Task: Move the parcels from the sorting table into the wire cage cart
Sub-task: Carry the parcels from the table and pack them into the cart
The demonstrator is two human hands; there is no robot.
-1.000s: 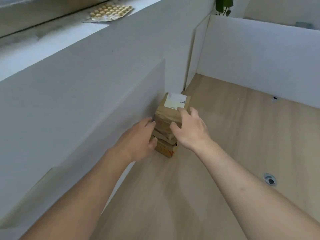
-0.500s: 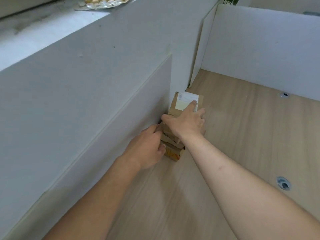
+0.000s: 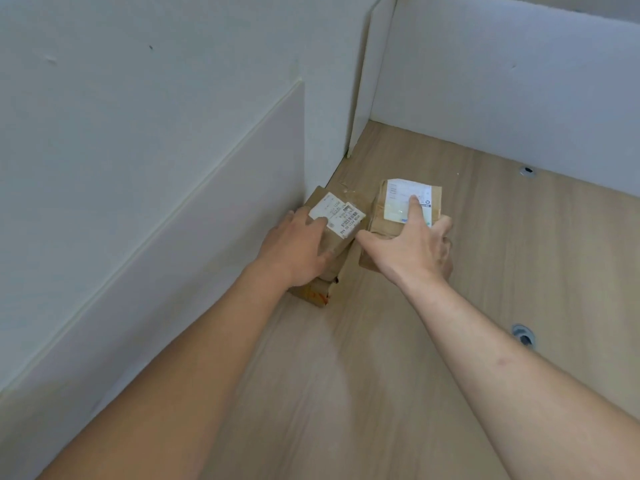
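A small stack of brown cardboard parcels [image 3: 341, 237] stands against the white left panel, its top one bearing a white label with a barcode. My left hand [image 3: 298, 247] rests on that top parcel, thumb curled over its near edge. Just to the right, a separate brown parcel [image 3: 384, 223] with a white shipping label is gripped by my right hand [image 3: 415, 251], thumb on its left side, forefinger laid across the label, other fingers round its right side. Whether it touches the wooden floor I cannot tell.
White panels wall the space: a long one on the left [image 3: 156, 168], another across the back right [image 3: 519, 81]. The base is a light wooden board [image 3: 381, 375] with metal-ringed holes [image 3: 523, 336] [image 3: 527, 171].
My right hand has taken the top parcel off the stack and carried it to the right, uncovering a labelled parcel beneath. My left hand has shifted onto that parcel. The camera has come closer.
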